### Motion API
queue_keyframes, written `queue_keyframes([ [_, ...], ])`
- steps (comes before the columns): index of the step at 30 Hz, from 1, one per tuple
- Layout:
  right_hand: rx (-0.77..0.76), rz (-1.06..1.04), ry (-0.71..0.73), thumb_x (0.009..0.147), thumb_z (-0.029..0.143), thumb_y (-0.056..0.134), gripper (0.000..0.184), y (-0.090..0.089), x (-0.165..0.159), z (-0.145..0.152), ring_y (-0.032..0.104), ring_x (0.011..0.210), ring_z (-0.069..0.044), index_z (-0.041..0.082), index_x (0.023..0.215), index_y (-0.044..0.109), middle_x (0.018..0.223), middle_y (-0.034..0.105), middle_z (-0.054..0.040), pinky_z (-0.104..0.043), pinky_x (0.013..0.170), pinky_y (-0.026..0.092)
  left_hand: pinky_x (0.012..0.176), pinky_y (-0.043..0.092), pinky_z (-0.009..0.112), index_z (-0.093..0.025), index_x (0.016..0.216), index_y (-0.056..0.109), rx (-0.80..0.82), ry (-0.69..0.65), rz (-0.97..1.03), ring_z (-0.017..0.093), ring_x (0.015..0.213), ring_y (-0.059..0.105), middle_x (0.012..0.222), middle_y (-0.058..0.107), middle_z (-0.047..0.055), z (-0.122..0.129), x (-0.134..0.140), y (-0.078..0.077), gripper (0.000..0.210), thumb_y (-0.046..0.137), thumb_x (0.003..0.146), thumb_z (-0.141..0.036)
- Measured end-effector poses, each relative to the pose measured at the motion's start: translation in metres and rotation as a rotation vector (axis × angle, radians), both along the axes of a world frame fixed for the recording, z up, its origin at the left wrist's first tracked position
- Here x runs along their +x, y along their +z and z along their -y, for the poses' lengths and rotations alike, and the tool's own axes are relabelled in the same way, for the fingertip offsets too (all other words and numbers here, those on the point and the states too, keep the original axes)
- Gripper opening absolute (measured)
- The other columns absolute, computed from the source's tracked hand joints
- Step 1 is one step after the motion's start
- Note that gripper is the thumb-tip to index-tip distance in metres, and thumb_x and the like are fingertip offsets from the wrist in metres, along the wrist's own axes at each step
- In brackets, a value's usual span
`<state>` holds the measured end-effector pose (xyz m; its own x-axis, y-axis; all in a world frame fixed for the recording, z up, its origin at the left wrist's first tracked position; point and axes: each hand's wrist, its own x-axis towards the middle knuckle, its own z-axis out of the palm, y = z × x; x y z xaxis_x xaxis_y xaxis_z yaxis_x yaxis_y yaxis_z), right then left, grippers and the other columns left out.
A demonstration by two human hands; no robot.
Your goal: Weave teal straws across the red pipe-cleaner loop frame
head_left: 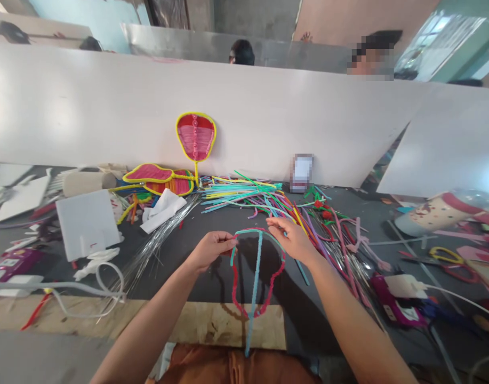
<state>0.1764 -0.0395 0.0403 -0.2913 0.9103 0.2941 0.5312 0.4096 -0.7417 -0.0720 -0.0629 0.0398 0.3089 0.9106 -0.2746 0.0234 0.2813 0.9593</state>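
Note:
A pipe-cleaner frame (256,266) stands upright before me, a rounded red outline narrowing downward with a light blue stem through its middle. Along its top edge runs another light blue pipe cleaner (250,231), bent down at the left. My left hand (212,249) pinches the upper left of the rim between thumb and fingers. At the upper right, my right hand (295,240) has its bent fingers on the rim; the exact contact is partly hidden by the hand. The stem's lower end reaches down near my lap.
A finished yellow-rimmed pink piece (196,136) leans against the white board (108,106). Pipe cleaners (240,193) lie in a heap ahead, with silvery wires (158,234) to the left. A phone (302,173), scissors (436,258), a purple-red device (400,304) and cables surround the workspace.

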Motion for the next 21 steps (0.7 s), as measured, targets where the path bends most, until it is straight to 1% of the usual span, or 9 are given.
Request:
queue_keyframes([
  [3,0.08,-0.03,-0.091,0.089,0.032,0.049,0.022,-0.001,-0.003,0.008,0.062,0.09,-0.018,0.022,0.103,0.061,0.102,0.066,-0.0069,-0.031,0.074,0.051,0.058,0.039,0.022,-0.012,0.067,0.064,-0.039,0.038,0.022,0.01,0.056,0.051,0.059,0.062,0.0,0.0,-0.003,-0.005,0.034,0.074,0.063,-0.045],
  [6,0.144,-0.037,-0.153,0.09,0.028,0.047,0.018,-0.002,-0.015,0.023,0.062,0.084,-0.018,0.021,0.098,0.061,0.093,0.066,-0.0062,-0.031,0.073,0.051,0.058,0.039,0.022,-0.013,0.068,0.063,-0.086,0.087,0.069,0.009,0.055,0.051,0.059,0.061,0.0,0.0,-0.006,-0.011,0.035,0.076,0.061,-0.044],
  [8,0.2,0.011,-0.104,0.089,0.025,0.049,0.016,-0.004,-0.03,0.036,0.061,0.084,-0.018,0.022,0.099,0.06,0.092,0.066,-0.0061,-0.032,0.075,0.05,0.056,0.038,0.021,-0.013,0.068,0.062,-0.099,0.106,0.095,0.009,0.053,0.05,0.058,0.059,-0.001,0.0,-0.008,-0.014,0.034,0.075,0.062,-0.044],
  [9,0.234,0.067,-0.04,0.088,0.023,0.051,0.017,-0.006,-0.039,0.042,0.06,0.087,-0.019,0.022,0.103,0.06,0.093,0.065,-0.0062,-0.033,0.076,0.049,0.054,0.036,0.021,-0.013,0.067,0.062,-0.102,0.112,0.102,0.008,0.052,0.048,0.056,0.058,-0.002,-0.001,-0.008,-0.015,0.034,0.075,0.062,-0.044],
  [11,0.309,0.216,0.099,0.086,0.02,0.055,0.026,-0.011,-0.057,0.05,0.057,0.091,-0.021,0.022,0.112,0.058,0.095,0.066,-0.0063,-0.035,0.079,0.046,0.052,0.034,0.02,-0.013,0.065,0.061,-0.098,0.115,0.104,0.007,0.05,0.044,0.054,0.054,-0.003,-0.001,-0.008,-0.017,0.034,0.075,0.062,-0.044],
  [13,0.384,0.333,0.174,0.086,0.02,0.057,0.03,-0.016,-0.073,0.054,0.055,0.088,-0.02,0.024,0.115,0.057,0.092,0.066,-0.0046,-0.036,0.077,0.042,0.05,0.032,0.02,-0.012,0.066,0.061,-0.082,0.107,0.087,0.006,0.05,0.042,0.054,0.052,-0.004,-0.001,-0.008,-0.018,0.035,0.075,0.062,-0.044],
  [15,0.454,0.381,0.196,0.087,0.02,0.055,0.024,-0.021,-0.084,0.054,0.054,0.082,-0.017,0.025,0.11,0.06,0.086,0.067,-0.0023,-0.035,0.076,0.038,0.05,0.031,0.019,-0.012,0.066,0.061,-0.06,0.081,0.058,0.006,0.051,0.041,0.055,0.051,-0.004,-0.001,-0.008,-0.018,0.035,0.074,0.063,-0.044],
  [17,0.504,0.378,0.204,0.089,0.018,0.054,0.017,-0.026,-0.09,0.052,0.054,0.08,-0.015,0.025,0.102,0.063,0.083,0.067,-0.0009,-0.034,0.077,0.035,0.05,0.03,0.019,-0.012,0.066,0.061,-0.05,0.048,0.031,0.006,0.052,0.041,0.055,0.051,-0.004,0.0,-0.009,-0.018,0.034,0.072,0.065,-0.045],
  [21,0.533,0.336,0.208,0.089,0.017,0.054,0.013,-0.031,-0.091,0.05,0.053,0.081,-0.014,0.023,0.094,0.064,0.082,0.067,0.0007,-0.034,0.08,0.033,0.049,0.03,0.019,-0.012,0.073,0.063,-0.05,0.024,-0.034,0.007,0.051,0.042,0.055,0.051,-0.004,0.0,-0.011,-0.02,0.035,0.068,0.068,-0.046],
])
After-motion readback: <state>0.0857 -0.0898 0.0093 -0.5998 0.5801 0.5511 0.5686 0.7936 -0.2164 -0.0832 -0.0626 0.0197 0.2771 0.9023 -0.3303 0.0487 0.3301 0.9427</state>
